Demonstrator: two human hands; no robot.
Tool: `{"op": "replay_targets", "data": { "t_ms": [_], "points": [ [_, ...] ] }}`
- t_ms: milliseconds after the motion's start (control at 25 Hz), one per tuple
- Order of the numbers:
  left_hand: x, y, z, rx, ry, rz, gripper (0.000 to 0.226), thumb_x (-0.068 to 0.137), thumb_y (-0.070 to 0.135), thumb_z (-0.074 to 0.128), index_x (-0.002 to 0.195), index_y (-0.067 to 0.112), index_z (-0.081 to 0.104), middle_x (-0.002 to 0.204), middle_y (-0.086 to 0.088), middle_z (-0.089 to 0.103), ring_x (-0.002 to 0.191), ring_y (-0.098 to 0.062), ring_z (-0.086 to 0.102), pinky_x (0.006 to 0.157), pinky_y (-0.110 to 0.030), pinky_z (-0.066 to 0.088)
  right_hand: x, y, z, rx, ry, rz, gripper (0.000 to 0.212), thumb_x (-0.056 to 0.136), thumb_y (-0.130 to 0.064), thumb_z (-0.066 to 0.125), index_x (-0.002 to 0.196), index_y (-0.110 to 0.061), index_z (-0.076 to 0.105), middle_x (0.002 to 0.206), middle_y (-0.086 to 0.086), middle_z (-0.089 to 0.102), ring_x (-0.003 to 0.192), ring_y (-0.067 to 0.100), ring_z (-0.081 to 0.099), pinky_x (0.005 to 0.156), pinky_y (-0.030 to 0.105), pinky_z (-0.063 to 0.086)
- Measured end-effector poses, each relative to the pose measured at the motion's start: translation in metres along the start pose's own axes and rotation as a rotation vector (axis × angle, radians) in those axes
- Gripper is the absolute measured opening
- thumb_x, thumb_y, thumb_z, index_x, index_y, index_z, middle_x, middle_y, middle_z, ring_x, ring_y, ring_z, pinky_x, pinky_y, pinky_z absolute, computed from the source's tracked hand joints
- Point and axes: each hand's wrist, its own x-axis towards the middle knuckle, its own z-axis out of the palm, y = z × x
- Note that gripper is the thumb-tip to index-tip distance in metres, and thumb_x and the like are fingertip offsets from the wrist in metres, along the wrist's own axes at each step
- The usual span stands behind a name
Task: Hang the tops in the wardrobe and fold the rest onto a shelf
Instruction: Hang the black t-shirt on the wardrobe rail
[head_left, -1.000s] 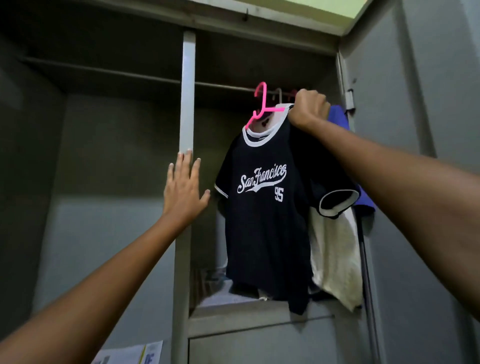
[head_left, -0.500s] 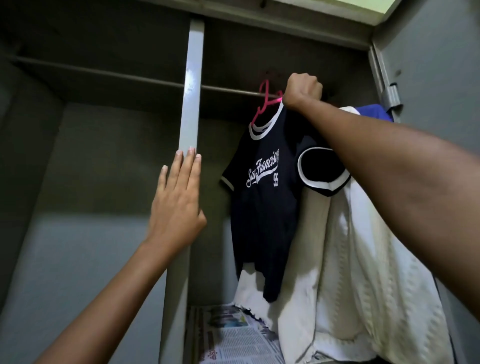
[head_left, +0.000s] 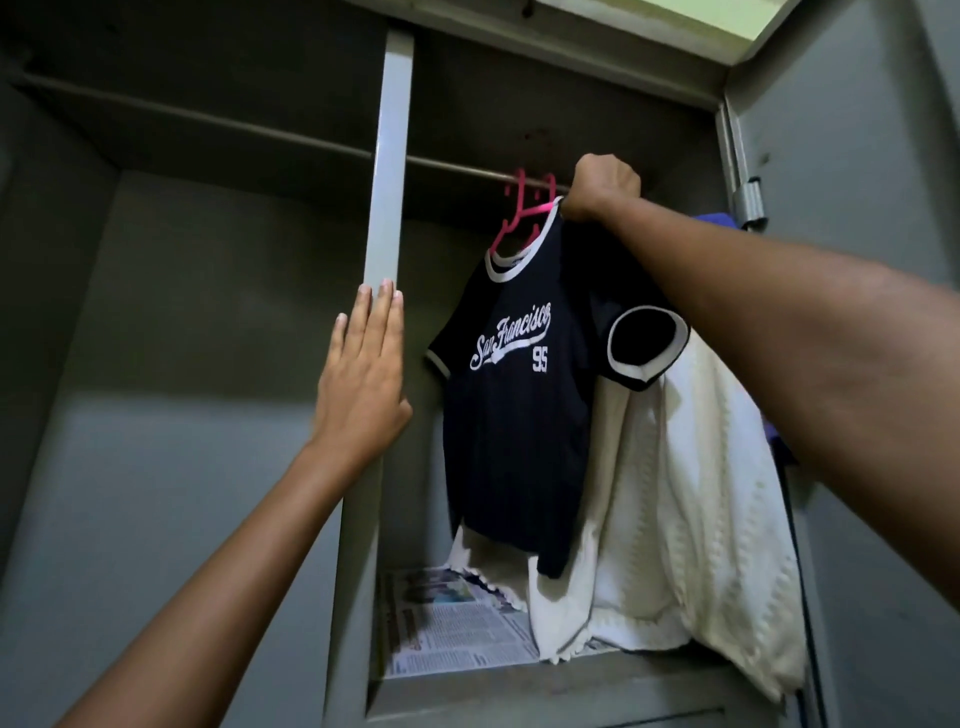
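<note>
Right hand (head_left: 602, 189) fist grips pink hanger (head_left: 519, 218) of navy tee (head_left: 519, 415); left hand (head_left: 363, 384) flat on post (head_left: 387, 156). Seat hook fully on rail (head_left: 457, 167) left of your fist before releasing.

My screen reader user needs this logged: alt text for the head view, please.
Right hand grips a pink hanger carrying a navy San Francisco T-shirt at the wardrobe rail. Left hand rests flat on the centre post; a cream top hangs behind.
</note>
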Motion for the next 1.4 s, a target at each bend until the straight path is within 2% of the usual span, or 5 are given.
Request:
{"op": "replay_targets", "data": {
  "t_ms": [440,720,960,1200,1400],
  "points": [
    [-0.074,0.024,-0.071,-0.329,-0.35,-0.092,0.082,0.086,0.019,0.057,0.148,0.007,0.004,0.157,-0.009,0.003,0.146,-0.022,0.0,0.119,-0.036,0.001,-0.182,-0.001,-0.014,0.388,-0.246,0.321,0.041,0.087,-0.015,0.054,0.126,-0.005,0.044,0.124,0.012,0.054,0.114,0.028,0.054,0.082,0.031,0.045],
    [-0.191,0.077,-0.137,-0.899,-0.644,-0.387,0.066,0.086,0.007,0.055,0.144,0.01,0.023,0.149,-0.008,0.031,0.132,-0.025,0.037,0.103,-0.027,0.033,-0.353,0.021,-0.04,0.747,-0.501,0.634,0.025,0.084,-0.034,0.061,0.081,-0.013,0.049,0.085,0.008,0.059,0.071,0.021,0.057,0.059,0.032,0.051],
    [-0.323,0.135,-0.159,-1.097,-0.976,-0.672,0.066,0.086,0.0,0.055,0.143,0.006,0.023,0.145,-0.013,0.036,0.133,-0.023,0.035,0.094,-0.026,0.037,-0.527,0.064,-0.071,0.77,-0.786,0.858,0.056,0.089,-0.047,0.052,0.13,-0.008,0.047,0.116,0.01,0.054,0.103,0.025,0.053,0.071,0.031,0.044],
    [-0.449,0.202,-0.209,-1.054,-1.243,-0.751,0.045,0.088,-0.006,0.05,0.131,0.002,0.038,0.093,-0.008,0.055,0.092,-0.019,0.049,0.062,-0.018,0.041,-0.684,0.118,-0.153,0.752,-1.015,1.097,0.039,0.096,-0.039,0.043,0.117,-0.008,0.054,0.099,0.005,0.049,0.09,0.017,0.049,0.061,0.023,0.037],
    [-0.528,0.287,-0.264,-1.005,-1.624,-0.752,0.021,0.091,0.004,0.049,0.074,0.016,0.055,0.069,-0.003,0.051,0.06,-0.012,0.043,0.049,-0.017,0.034,-0.782,0.187,-0.236,0.714,-1.243,1.245,0.046,0.096,-0.048,0.036,0.128,-0.016,0.043,0.123,0.007,0.046,0.106,0.02,0.046,0.077,0.032,0.04]
  ]
}}
